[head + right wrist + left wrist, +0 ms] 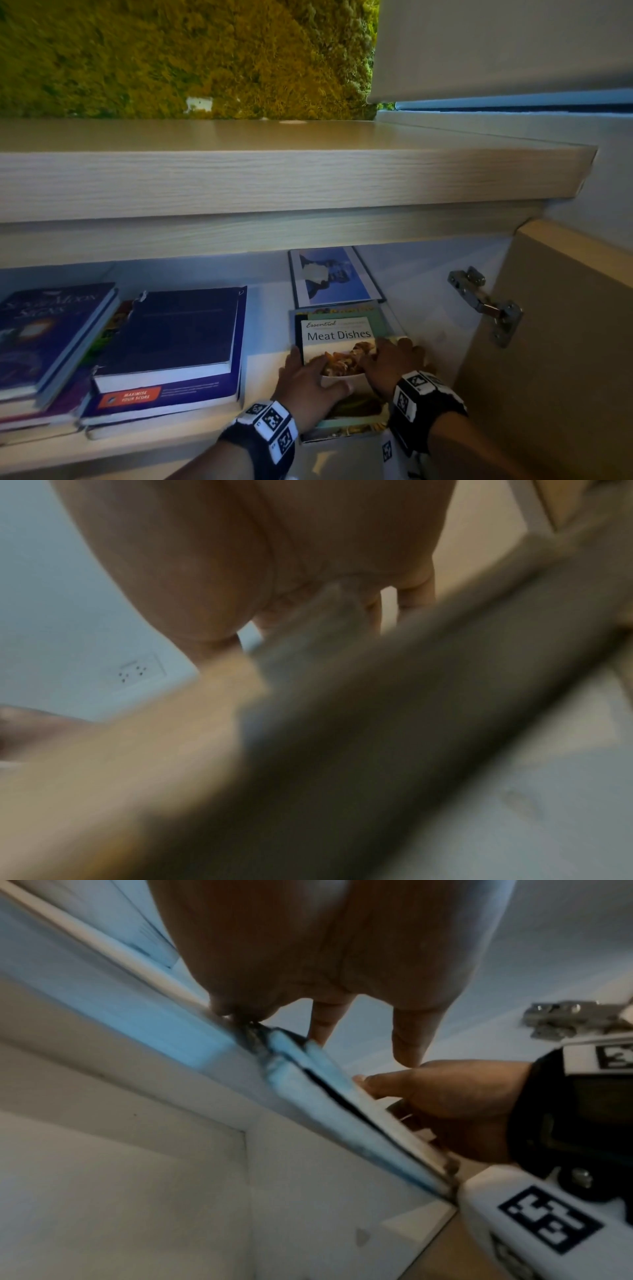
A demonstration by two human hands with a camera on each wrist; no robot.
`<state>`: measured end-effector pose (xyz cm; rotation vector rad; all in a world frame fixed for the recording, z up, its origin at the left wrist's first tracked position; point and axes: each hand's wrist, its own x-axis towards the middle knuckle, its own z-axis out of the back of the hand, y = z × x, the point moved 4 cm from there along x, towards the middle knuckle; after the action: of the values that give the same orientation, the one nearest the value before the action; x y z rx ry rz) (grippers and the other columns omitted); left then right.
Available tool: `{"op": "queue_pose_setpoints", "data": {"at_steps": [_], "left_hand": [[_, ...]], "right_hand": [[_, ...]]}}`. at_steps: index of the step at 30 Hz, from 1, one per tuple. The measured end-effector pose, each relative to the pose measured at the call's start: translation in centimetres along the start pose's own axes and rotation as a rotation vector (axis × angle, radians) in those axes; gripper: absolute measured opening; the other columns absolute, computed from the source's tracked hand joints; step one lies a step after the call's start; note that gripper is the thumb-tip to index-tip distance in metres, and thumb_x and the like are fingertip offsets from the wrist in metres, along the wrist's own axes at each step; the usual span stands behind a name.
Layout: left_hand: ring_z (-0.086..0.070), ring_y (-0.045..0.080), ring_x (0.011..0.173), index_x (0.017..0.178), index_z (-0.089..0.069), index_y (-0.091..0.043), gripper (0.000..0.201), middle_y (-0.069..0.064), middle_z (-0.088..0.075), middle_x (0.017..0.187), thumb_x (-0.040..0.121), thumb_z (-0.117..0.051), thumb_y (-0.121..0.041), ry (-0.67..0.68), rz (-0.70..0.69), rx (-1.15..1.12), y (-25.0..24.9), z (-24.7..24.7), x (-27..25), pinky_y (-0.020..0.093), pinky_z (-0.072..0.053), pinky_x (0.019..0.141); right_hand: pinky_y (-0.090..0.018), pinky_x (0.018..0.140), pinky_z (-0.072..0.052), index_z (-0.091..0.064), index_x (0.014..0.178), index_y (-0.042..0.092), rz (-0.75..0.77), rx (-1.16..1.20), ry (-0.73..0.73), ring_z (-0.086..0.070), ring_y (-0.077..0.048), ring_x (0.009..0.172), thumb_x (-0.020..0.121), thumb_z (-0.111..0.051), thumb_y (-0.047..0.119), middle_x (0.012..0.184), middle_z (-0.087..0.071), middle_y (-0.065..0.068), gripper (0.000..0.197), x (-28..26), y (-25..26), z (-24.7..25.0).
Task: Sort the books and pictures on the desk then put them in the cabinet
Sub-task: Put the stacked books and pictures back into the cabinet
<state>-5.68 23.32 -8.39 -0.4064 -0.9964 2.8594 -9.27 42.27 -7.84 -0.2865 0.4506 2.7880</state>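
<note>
The cabinet top [274, 181] is pale wood with a fine matt grain. The shelf [267, 308] below looks smooth and white. The "Meat Dishes" cookbook [337, 337] has a glossy paper cover. The navy book [185, 329] looks matt, with a torn spine. The door hinge [486, 301] is shiny metal. The wall [171, 51] above looks rough and mossy.

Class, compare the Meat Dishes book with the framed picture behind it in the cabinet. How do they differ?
The Meat Dishes book lies nearer the shelf's front edge; the framed picture sits deeper in. Both hands, left and right, rest on the book; the picture is untouched. The book tops a small pile; the picture lies alone. Both lie flat.
</note>
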Motion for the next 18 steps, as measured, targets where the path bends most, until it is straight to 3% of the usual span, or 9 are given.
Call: {"op": "queue_pose_setpoints", "data": {"at_steps": [3,6,9,11,13,14,16,18], "left_hand": [[-0.044,0.024,0.134,0.14,-0.052,-0.029,0.087,0.006,-0.038,0.15,0.066,-0.063,-0.073,-0.063,0.022,-0.26,-0.3,0.7,0.7,0.038,-0.039,0.113],[-0.05,0.02,0.132,0.145,-0.049,-0.016,0.088,0.003,-0.047,0.15,0.072,-0.072,-0.059,-0.11,0.04,-0.452,-0.3,2.0,1.1,0.032,-0.039,0.111],[-0.051,0.023,0.132,0.144,-0.05,-0.011,0.073,0.004,-0.052,0.146,0.081,-0.077,-0.037,-0.145,0.091,-0.631,0.1,2.5,1.5,0.038,-0.039,0.113],[-0.061,0.021,0.12,0.127,-0.066,-0.015,0.052,0.002,-0.063,0.132,0.078,-0.078,-0.029,-0.186,0.12,-0.702,0.8,2.6,1.8,0.038,-0.047,0.106],[-0.069,0.015,0.098,0.091,-0.074,-0.024,0.015,0.001,-0.075,0.107,0.081,-0.074,-0.013,-0.234,0.106,-0.733,1.1,3.0,1.8,0.028,-0.053,0.084],[-0.068,0.013,0.092,0.082,-0.071,-0.028,0.022,-0.001,-0.076,0.098,0.082,-0.073,-0.006,-0.248,0.096,-0.732,1.4,3.2,2.0,0.025,-0.052,0.078],[-0.068,0.015,0.091,0.081,-0.067,-0.031,0.024,-0.001,-0.074,0.1,0.078,-0.077,-0.01,-0.242,0.116,-0.68,1.9,3.1,2.5,0.031,-0.053,0.085],[-0.065,0.02,0.104,0.092,-0.064,-0.033,0.033,-0.003,-0.069,0.115,0.065,-0.081,-0.039,-0.181,0.14,-0.53,2.0,2.8,2.9,0.037,-0.052,0.099]], "right_hand": [[-0.052,0.107,-0.038,-0.048,0.133,0.035,0.009,0.003,0.016,-0.041,-0.038,0.13,0.08,-0.042,0.078,0.143,-0.045,-0.012,0.068,0.3,0.3,0.4],[-0.051,0.107,-0.039,-0.044,0.136,0.033,-0.003,0.015,0.013,-0.04,-0.039,0.13,0.081,-0.048,0.072,0.142,-0.042,-0.014,0.067,0.3,0.2,0.5],[-0.052,0.107,-0.038,-0.042,0.141,0.035,-0.004,0.016,0.005,-0.038,-0.039,0.132,0.084,-0.049,0.069,0.145,-0.039,-0.013,0.067,0.3,0.1,0.5],[-0.053,0.108,-0.038,-0.042,0.141,0.036,-0.002,0.017,-0.002,-0.037,-0.038,0.133,0.085,-0.049,0.067,0.146,-0.039,-0.012,0.065,0.0,0.2,0.5],[-0.053,0.108,-0.037,-0.043,0.141,0.037,0.007,0.009,0.004,-0.037,-0.038,0.133,0.086,-0.047,0.067,0.146,-0.039,-0.012,0.063,-0.3,0.4,0.3],[-0.053,0.107,-0.037,-0.042,0.141,0.037,0.012,0.0,0.009,-0.037,-0.038,0.133,0.086,-0.046,0.068,0.146,-0.039,-0.012,0.063,-0.5,0.4,0.2],[-0.053,0.106,-0.038,-0.042,0.14,0.037,0.026,-0.016,0.013,-0.038,-0.038,0.132,0.086,-0.045,0.071,0.144,-0.04,-0.012,0.064,-0.7,0.4,0.2],[-0.052,0.106,-0.039,-0.043,0.138,0.034,0.037,-0.005,0.023,-0.039,-0.038,0.131,0.085,-0.045,0.072,0.141,-0.041,-0.013,0.066,-0.7,0.4,0.4]]}}
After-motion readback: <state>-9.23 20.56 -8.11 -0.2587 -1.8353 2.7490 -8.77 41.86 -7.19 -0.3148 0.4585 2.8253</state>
